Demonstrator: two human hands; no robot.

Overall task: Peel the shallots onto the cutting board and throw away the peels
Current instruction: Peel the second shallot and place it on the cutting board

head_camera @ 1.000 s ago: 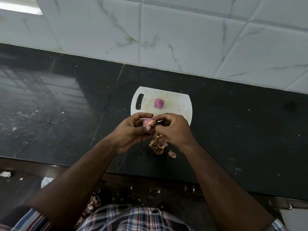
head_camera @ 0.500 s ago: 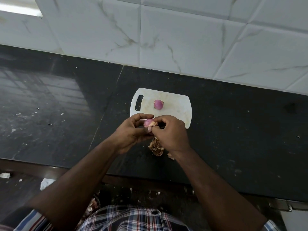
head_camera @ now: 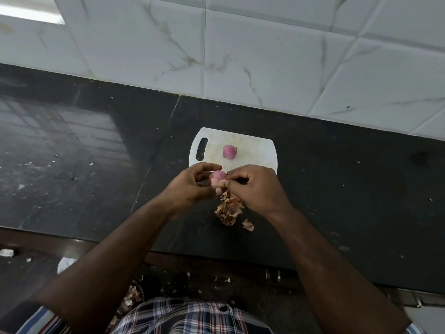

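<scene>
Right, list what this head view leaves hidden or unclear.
- Far side of the half-peeled pink shallot: wrapped by the left hand.
- Right hand fingertips' grip on the skin: curled under, unseen.
- Near edge of the white plastic cutting board: behind both hands.
- Brown scraps below the counter edge: blurred, partly behind the left arm.

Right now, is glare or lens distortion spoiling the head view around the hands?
Head view: window glare washes the glossy black stone counter at far left only; the white plastic cutting board and half-peeled pink shallot in the left hand read clearly. Wide-angle bending curves the marble wall tiles; the brown peel pile is slightly soft.
</scene>
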